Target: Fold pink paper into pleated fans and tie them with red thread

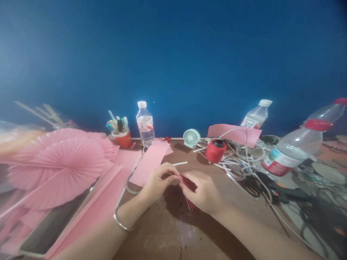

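Note:
Both hands meet over the brown table [159, 224], fingertips nearly touching. Between them is a folded pink paper [190, 205], its pleated end hanging below the right palm. My right hand [202, 191] is closed around it, thumb and fingers pressed together. My left hand [159, 182] pinches the paper's upper end with thumb and forefinger; a silver bangle [121, 221] is on that wrist. Fingers hide most of the paper. Just behind the left hand lies a flat pink sheet [150, 160].
Pink pleated fans [67, 162] and a dark flat slab [58, 220] lie left. Behind stand a pen cup [121, 139], a water bottle [145, 124] and a small fan [192, 138]. A red thread spool [215, 151], white cables [235, 168] and a large bottle [290, 151] are right.

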Motion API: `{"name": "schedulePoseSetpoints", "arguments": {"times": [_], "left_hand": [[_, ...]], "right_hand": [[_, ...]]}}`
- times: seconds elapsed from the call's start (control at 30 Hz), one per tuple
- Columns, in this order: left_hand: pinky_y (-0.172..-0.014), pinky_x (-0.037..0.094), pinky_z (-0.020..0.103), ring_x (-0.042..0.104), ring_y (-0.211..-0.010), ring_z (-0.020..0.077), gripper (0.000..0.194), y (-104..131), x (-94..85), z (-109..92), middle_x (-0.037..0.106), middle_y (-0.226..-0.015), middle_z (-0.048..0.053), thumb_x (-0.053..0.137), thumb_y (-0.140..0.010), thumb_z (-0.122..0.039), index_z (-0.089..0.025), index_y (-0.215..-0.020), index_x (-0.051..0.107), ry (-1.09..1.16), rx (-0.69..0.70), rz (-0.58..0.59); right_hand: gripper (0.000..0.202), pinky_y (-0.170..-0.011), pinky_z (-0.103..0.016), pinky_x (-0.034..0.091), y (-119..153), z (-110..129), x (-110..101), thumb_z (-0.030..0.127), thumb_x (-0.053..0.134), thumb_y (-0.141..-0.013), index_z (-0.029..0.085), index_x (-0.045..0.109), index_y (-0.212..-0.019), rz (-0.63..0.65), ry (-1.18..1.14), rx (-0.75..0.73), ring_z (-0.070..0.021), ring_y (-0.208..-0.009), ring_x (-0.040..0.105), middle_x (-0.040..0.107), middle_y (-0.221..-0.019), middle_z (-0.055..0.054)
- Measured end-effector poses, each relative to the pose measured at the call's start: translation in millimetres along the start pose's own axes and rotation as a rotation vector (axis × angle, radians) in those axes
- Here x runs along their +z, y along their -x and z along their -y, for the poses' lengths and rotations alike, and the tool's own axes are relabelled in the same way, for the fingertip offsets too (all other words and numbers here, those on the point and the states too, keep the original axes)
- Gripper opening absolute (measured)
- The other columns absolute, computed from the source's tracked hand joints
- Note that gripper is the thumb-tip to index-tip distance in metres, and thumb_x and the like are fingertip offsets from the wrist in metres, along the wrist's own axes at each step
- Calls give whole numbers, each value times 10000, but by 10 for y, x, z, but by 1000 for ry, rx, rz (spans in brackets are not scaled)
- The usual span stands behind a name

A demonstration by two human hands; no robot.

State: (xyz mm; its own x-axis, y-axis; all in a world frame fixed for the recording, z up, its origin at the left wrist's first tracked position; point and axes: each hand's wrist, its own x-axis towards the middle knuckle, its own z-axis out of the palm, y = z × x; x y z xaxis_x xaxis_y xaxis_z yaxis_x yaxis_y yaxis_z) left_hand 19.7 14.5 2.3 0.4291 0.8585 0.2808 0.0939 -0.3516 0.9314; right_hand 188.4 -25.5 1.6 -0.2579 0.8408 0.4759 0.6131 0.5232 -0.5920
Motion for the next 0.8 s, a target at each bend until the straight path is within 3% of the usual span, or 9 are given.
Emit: {"name": "schedulePoseSetpoints", "arguments": {"times": [0.3, 0.47, 0.53, 0.67, 0.8], "left_hand": [[-689, 403, 246, 508, -728, 126, 124, 46, -7, -45, 542, -749, 15, 538, -805, -246, -159, -721, 567, -162, 113, -43], [-659, 420, 242, 527, -684, 119, 135, 36, 18, -28, 569, -727, 9, 569, -777, -271, -152, -714, 579, -28, -41, -79], [-621, 431, 242, 533, -635, 114, 155, 25, 34, -20, 573, -687, 0, 541, -792, -301, -155, -767, 586, 85, -141, -88], [-612, 444, 248, 545, -627, 114, 216, 16, 57, -37, 583, -699, 0, 559, -769, -313, -161, -920, 588, 242, -221, -103], [-623, 446, 253, 549, -641, 115, 229, 33, 87, -62, 587, -722, 7, 662, -684, -259, -153, -874, 588, 302, -246, -63]], "right_hand": [[70, -579, -221, 373, 6, 96, -11, 195, 528, -778, 193, 597, -792, 32, -71, 47, -124, -600, 542, 625, -686, 5], [198, -579, -240, 378, -11, 116, -20, 246, 450, -834, 180, 606, -732, 65, -160, 127, -131, -582, 525, 605, -635, -8], [222, -619, -253, 418, -33, 99, -5, 285, 443, -839, 174, 621, -767, 86, -398, 249, -148, -638, 568, 635, -697, -27], [222, -672, -317, 480, -71, -2, 54, 319, 497, -796, 131, 613, -817, 200, -1151, 610, -171, -640, 628, 663, -734, -73], [291, -655, -320, 494, -65, -116, 112, 364, 519, -783, 94, 612, -839, 329, -1459, 741, -180, -623, 644, 662, -689, -99]]}}
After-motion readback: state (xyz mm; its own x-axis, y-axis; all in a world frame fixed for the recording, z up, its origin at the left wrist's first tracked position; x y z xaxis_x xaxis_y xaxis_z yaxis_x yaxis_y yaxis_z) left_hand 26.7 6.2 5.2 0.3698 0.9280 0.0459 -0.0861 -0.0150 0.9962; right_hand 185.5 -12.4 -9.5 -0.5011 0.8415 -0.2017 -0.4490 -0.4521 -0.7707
